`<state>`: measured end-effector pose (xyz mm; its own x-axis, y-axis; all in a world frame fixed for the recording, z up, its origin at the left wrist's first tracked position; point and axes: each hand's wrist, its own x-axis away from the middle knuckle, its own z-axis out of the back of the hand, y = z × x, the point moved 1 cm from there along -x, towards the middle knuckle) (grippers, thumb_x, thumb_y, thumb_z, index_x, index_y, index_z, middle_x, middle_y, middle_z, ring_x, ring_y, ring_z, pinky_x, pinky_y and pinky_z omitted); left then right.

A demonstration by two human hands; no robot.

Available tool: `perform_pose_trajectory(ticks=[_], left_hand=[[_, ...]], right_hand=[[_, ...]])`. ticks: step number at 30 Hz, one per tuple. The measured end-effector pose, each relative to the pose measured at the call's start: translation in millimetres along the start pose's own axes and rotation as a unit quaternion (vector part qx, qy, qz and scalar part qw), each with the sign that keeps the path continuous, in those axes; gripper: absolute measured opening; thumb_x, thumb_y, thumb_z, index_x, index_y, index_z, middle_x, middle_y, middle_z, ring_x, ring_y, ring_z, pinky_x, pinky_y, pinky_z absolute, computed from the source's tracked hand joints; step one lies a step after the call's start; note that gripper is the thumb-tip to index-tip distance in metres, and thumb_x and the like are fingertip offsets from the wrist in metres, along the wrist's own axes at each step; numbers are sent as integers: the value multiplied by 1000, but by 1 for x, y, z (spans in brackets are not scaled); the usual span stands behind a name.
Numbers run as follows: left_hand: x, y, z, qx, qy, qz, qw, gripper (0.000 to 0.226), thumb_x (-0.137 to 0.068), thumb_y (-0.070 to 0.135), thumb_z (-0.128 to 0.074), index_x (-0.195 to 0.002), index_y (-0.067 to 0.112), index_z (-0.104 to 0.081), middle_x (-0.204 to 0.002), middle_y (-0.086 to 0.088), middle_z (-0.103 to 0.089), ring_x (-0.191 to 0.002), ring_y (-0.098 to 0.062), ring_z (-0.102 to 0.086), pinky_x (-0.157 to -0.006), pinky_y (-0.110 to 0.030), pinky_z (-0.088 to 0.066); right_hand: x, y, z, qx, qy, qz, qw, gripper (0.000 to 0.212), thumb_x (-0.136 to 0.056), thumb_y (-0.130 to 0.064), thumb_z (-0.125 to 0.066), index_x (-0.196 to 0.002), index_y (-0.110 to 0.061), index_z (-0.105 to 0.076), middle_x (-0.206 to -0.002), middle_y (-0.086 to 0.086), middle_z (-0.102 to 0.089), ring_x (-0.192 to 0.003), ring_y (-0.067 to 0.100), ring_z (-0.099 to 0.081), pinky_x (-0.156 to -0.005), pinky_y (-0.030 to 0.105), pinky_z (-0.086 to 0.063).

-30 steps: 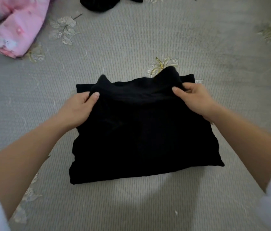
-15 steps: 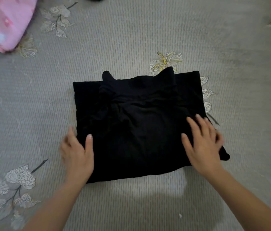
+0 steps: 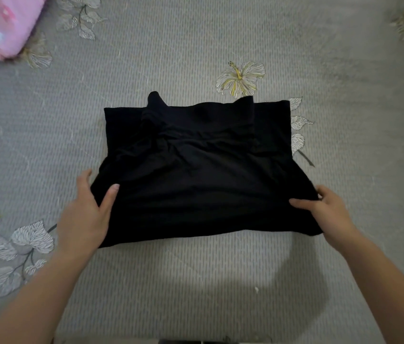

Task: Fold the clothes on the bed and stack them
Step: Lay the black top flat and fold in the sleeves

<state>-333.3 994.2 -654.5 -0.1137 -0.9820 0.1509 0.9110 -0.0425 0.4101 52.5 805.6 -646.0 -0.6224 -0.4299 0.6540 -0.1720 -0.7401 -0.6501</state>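
1. Left hand (image 3: pixel 84 219) now holds the left edge of the black garment (image 3: pixel 196 184). Its thumb lies on top of the cloth and its fingers wrap round the outside of the edge. Half a second ago the same hand lay flat at the near-left corner.
2. Right hand (image 3: pixel 327 214) pinches the near-right corner, thumb on top and fingers curled at the edge. Earlier its fingers were spread flat on the cloth, further in from that corner.
3. With both hands out at the sides, the garment's near half looks wider and fuller than before. Whether it is lifted off the surface cannot be told.
4. The garment lies folded in the middle of the grey bedspread (image 3: pixel 196 289), its far edge just below a printed flower (image 3: pixel 240 78), as before. Creases run across its middle.
5. A pink garment (image 3: pixel 2 23) sits at the far-left corner, well apart from the black one, and now shows slightly more of itself.
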Motion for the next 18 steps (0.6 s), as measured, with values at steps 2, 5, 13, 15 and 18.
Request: perform_pose_trajectory(ticks=[2, 5, 13, 15, 18], left_hand=[[0, -6, 4, -13, 2, 26, 1000, 67, -89, 61, -40, -139, 20, -25, -82, -15, -62, -71, -34, -58, -62, -39, -42], [2, 2, -6, -49, 20, 63, 997, 69, -91, 47, -53, -142, 10, -26, -131, -29, -44, -119, -46, -42, -92, -59, -36], [123, 141, -82, -24, -161, -352, 922, 79, -78, 47, -55, -145, 9, -36, -154, -16, -25, -144, -32, -20, -114, -50, -21], [149, 167, -107, -51, -237, -389, 889, 90, -83, 48, -54, -152, 11, -10, -159, -13, 6, -145, -27, 13, -115, -47, 7], [165, 190, -134, -102, -298, -340, 886, 95, -91, 43, -51, -148, 13, 19, -152, -13, 33, -134, -26, 39, -105, -38, 28]], right_hand=[[9, 10, 1, 37, -80, -39, 995, 41, -71, -6, -79, -106, -12, -59, -100, 2, -69, -90, 21, -67, -72, 32, -53], [20, 21, 0, 88, -190, -60, 976, 44, -72, -14, -80, -109, -24, -57, -101, -9, -68, -84, 3, -68, -60, 16, -52], [-10, -4, 1, -8, 25, 0, 1000, 32, -86, -33, -66, -100, -4, -62, -88, 10, -68, -73, 20, -64, -68, 33, -52], [-21, -18, -3, -15, 20, -5, 1000, 33, -86, -31, -66, -102, -3, -59, -84, 10, -62, -67, 18, -59, -67, 35, -50], [-33, -37, -16, -1, -1, -7, 1000, 43, -83, -32, -69, -116, -8, -54, -88, 5, -61, -68, 16, -58, -62, 30, -50]])
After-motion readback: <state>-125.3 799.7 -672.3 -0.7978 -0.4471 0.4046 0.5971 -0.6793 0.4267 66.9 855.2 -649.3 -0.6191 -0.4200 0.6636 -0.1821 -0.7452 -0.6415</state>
